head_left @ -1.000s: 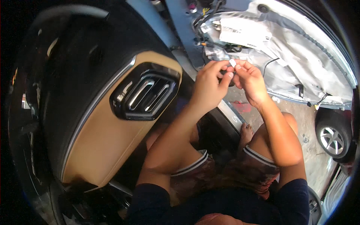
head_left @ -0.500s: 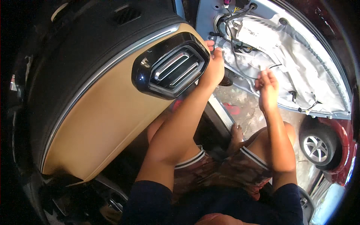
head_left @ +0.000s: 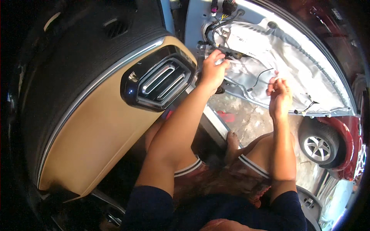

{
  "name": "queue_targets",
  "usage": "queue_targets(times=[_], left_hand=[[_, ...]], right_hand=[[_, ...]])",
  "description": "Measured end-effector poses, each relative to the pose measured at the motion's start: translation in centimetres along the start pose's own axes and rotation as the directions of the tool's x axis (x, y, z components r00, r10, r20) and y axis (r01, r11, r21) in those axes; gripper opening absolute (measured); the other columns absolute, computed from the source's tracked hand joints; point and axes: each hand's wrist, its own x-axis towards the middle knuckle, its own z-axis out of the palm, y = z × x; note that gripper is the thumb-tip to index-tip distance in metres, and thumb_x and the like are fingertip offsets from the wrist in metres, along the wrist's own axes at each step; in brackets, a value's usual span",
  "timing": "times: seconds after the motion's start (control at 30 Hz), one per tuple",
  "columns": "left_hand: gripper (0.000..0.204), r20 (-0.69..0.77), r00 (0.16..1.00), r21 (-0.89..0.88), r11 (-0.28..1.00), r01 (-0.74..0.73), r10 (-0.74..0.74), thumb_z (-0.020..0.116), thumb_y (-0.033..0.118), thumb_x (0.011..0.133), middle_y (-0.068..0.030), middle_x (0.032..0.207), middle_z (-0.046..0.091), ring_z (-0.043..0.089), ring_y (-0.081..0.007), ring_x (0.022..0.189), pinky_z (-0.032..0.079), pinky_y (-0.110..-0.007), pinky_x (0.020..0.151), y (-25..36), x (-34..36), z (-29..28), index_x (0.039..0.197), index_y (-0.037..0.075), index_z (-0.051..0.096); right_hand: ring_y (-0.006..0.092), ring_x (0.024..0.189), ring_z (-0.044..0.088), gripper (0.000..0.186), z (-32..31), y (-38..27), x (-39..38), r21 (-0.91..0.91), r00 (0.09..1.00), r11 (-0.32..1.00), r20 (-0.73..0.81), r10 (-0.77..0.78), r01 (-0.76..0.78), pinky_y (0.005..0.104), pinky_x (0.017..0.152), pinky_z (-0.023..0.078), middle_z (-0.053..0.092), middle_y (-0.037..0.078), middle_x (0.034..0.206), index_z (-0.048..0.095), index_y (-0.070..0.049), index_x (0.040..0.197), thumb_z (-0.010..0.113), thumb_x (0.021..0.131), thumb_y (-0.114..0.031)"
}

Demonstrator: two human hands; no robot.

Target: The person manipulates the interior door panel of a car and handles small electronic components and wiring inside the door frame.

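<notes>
A car door panel with its trim off shows a white liner sheet point(head_left: 296, 73) and a black wiring harness point(head_left: 211, 34). My left hand point(head_left: 212, 73) is at the harness by the panel's near-left edge, thumb and fingers curved with a gap between them; I cannot tell whether it touches a wire. In front of the liner is my right hand point(head_left: 280, 98), its fingers bent but apart, with nothing plainly held. Glare blurs its fingertips. A thin black cable point(head_left: 257, 80) with a small plug on its end hangs between the two hands.
A tan and black dashboard point(head_left: 88, 134) with a chrome-slatted air vent point(head_left: 163, 82) fills the left. Beneath the door are concrete floor point(head_left: 254, 111) and my bare foot point(head_left: 232, 140). At right stands a red car with a silver wheel point(head_left: 319, 148). A door sill point(head_left: 214, 119) runs below my left arm.
The view has shifted right. My left hand has come away from the dashboard's end toward the harness. My right hand has let go of the black cable, whose plug end now hangs free.
</notes>
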Motion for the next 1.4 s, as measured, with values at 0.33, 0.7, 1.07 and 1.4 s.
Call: queue_targets(times=[0.33,0.7,1.07,1.4], left_hand=[[0.047,0.010,0.997,-0.051,0.996,0.072,-0.071,0.060,0.039,0.101,-0.0075,0.116,0.064,0.068,-0.0168,0.088,0.051,-0.029,0.073,1.5,-3.1,0.3,0.134,0.007,0.053],[0.037,-0.124,0.985,0.119,0.987,-0.104,0.119,0.066,0.025,0.097,-0.0086,0.104,0.067,0.065,-0.0152,0.079,0.051,-0.029,0.070,-0.2,-4.5,-1.3,0.125,0.003,0.055],[0.035,-0.033,0.991,0.084,0.988,-0.130,0.133,0.066,0.022,0.098,-0.0071,0.109,0.063,0.063,-0.0115,0.083,0.048,-0.026,0.069,1.3,-6.8,-3.1,0.127,0.005,0.055],[0.028,0.048,0.952,0.300,0.904,-0.303,0.303,0.067,0.017,0.095,-0.0074,0.097,0.066,0.065,-0.0119,0.078,0.051,-0.027,0.070,1.3,-7.7,-2.7,0.117,0.000,0.060]], right_hand=[[0.0104,0.086,0.054,0.030,1.7,-2.8,-2.1,-0.315,0.938,0.886,0.178,-0.296,0.340,0.0250,0.079,0.046,0.058,0.005,0.099,0.063,0.002,0.122,0.056,0.094,-0.006],[0.0218,0.097,0.043,0.056,11.2,-22.2,-14.6,0.272,0.421,0.451,0.162,-0.892,0.850,0.0381,0.083,0.032,0.047,0.007,0.100,0.058,-0.009,0.114,0.072,0.085,-0.055],[0.0257,0.091,0.056,0.032,13.8,-21.6,-16.0,0.382,0.551,0.596,0.232,-0.802,0.706,0.0411,0.080,0.043,0.057,0.010,0.096,0.062,-0.007,0.106,0.074,0.085,-0.029],[0.0299,0.100,0.068,0.030,11.3,-8.2,-17.9,-0.391,0.042,0.675,0.881,0.471,0.626,0.0481,0.088,0.051,0.069,0.011,0.109,0.062,-0.007,0.121,0.064,0.092,-0.013]])
